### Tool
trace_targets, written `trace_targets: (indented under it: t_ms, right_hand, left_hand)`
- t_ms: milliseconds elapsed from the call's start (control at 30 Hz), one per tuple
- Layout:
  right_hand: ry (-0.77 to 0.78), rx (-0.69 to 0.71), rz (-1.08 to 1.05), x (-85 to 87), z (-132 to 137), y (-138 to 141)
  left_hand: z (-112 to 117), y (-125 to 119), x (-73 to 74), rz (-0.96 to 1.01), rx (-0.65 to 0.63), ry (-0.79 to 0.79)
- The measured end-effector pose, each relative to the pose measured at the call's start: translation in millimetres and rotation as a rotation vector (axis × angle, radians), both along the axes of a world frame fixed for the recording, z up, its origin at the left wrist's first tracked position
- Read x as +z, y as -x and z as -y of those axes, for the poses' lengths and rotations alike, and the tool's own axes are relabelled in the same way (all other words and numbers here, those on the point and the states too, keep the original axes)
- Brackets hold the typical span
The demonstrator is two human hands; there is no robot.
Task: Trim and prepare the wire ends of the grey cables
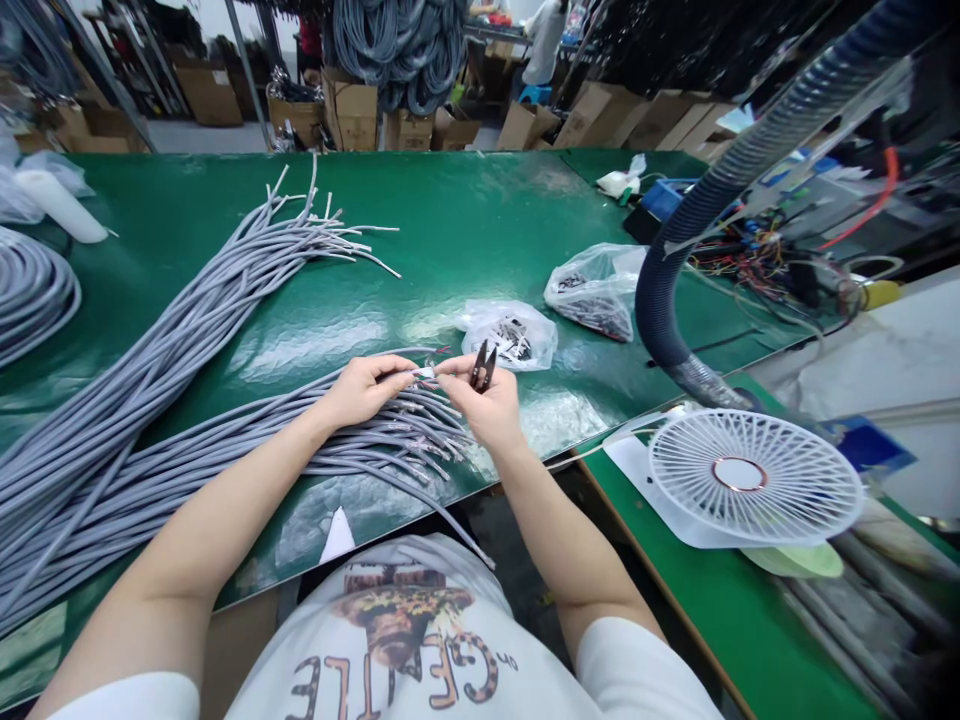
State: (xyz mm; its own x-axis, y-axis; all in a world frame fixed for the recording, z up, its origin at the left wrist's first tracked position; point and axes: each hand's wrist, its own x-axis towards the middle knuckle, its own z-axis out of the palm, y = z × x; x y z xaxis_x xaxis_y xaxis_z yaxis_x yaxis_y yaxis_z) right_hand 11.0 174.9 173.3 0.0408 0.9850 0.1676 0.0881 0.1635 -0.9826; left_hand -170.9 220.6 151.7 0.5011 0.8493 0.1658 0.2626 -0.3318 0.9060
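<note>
My left hand (pixel 369 388) pinches a grey cable near its end, above a bundle of grey cables (pixel 247 440). Close beside it, my right hand (pixel 484 398) has its thumb and forefinger at the same cable's whitish stripped tip (pixel 424 373). A pair of dark thread snips (pixel 484 366) sits in the right hand, blades pointing up and away from me. Several cable ends with thin inner wires (pixel 431 440) lie just below the hands. Behind the right hand is an opened clear bag of small dark and metallic parts (pixel 511 338).
A second grey cable bundle (pixel 247 250) stretches across the left of the green table (pixel 450 200). Another bag of parts (pixel 592 300) lies to the right, near a thick black hose (pixel 660 290). A white fan (pixel 756 478) stands at the lower right.
</note>
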Motion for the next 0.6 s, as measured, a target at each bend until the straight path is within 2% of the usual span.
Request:
trace_targets:
  t_ms: [67, 133, 233, 300, 400, 500, 567, 600]
  right_hand:
    - [-0.175, 0.031, 0.324, 3.8, -3, -13]
    - [-0.289, 0.146, 0.574, 7.0, -8, -22]
    - [-0.364, 0.29, 0.763, 11.3, -16, -26]
    - [-0.327, 0.315, 0.806, 14.5, -21, -23]
    - [-0.117, 0.307, 0.679, 17.2, -30, -17]
    - [0.176, 0.322, 0.303, 11.5, -39, -13]
    - [0.306, 0.313, 0.077, 2.6, -42, -8]
    - [0.322, 0.288, 0.005, -2.4, -41, -5]
  left_hand:
    - [-1, 1, 1.2, -0.004, -0.022, 0.0]
    - [-2, 1, 1.6, 0.004, -0.042, -0.024]
    - [-3, 1, -0.4, -0.013, -0.077, -0.05]
    - [-2, 0, -2.4, -0.044, -0.101, -0.039]
    - [-1, 1, -3.3, -0.047, -0.146, -0.004]
    - [-2, 4, -1.7, 0.033, -0.174, 0.072]
    - [-4, 6, -1.1, 0.127, -0.129, 0.127]
    - [-5, 6, -1.2, 0.183, -0.083, 0.143]
